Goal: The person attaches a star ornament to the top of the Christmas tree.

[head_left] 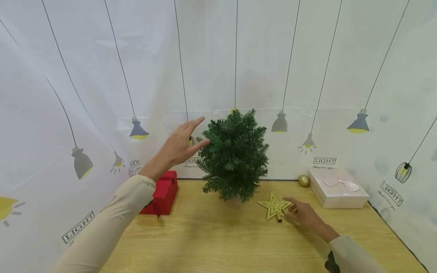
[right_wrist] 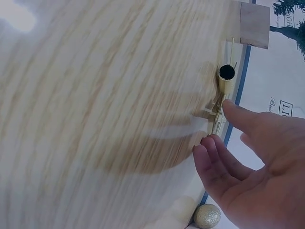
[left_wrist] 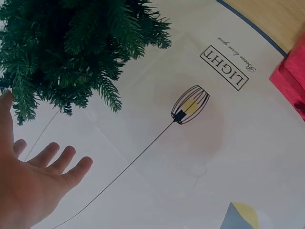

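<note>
Both sleeves (head_left: 106, 223) are long and pale beige.

Head view: even, slightly dull light; wide-angle stretch toward the edges, faint sheen on the backdrop (head_left: 146, 57). Right wrist: white glare (blown out, top left) on the tabletop (right_wrist: 105, 86), soft-edged shadows beside the right hand (right_wrist: 257, 162). Left wrist: greyer, tree (left_wrist: 71, 43) darkest.

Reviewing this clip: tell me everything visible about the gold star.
The gold star has five points, with a smaller star outline nested inside and a short tube with a dark open end. It looks like plastic, perhaps. It lies on the wooden table, tube toward the wearer. The right hand is at its right tip; contact is hard to confirm.
</note>
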Available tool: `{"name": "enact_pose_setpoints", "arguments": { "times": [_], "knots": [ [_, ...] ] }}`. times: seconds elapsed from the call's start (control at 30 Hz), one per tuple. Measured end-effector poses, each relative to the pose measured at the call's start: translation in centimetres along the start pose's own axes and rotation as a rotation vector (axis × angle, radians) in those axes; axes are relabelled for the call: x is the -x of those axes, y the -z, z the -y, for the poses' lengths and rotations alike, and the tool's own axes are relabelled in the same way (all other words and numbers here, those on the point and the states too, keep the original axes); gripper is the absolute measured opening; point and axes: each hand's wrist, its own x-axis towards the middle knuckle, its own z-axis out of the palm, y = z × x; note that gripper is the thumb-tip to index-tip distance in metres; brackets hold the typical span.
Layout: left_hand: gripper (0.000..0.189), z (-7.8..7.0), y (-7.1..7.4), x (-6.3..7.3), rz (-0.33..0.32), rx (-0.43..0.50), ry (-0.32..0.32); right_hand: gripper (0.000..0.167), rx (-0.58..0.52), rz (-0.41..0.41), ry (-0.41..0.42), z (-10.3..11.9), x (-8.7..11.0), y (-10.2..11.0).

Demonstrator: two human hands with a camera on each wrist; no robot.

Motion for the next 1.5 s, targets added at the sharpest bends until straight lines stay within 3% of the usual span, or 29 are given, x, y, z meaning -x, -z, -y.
{"name": "enact_pose_setpoints", "arguments": {
  "times": [0.23,0.47,0.83,1.5],
  "knots": [
    [0.076,0.0,-0.3,-0.8,-0.014,0.111,-0.022,0.062,-0.023,-0.007,-0.045,0.3,-0.1,0.1],
    [0.070,-0.1,-0.6,-1.6,-0.035,0.220,-0.020,0.064,-0.121,0.025,-0.110,0.1,-0.2,0.4],
    [0.069,-0.3,-1.4,-3.0,0.029,0.399,0.036,0.065,-0.084,0.010,-0.158,0.4,-0.2,0.2],
    [0.056,0.1,-2.5,-4.0,0.056,0.467,0.023,0.073,-0.177,0.011,-0.257,0.6,-0.6,-0.4]
  ]
}}
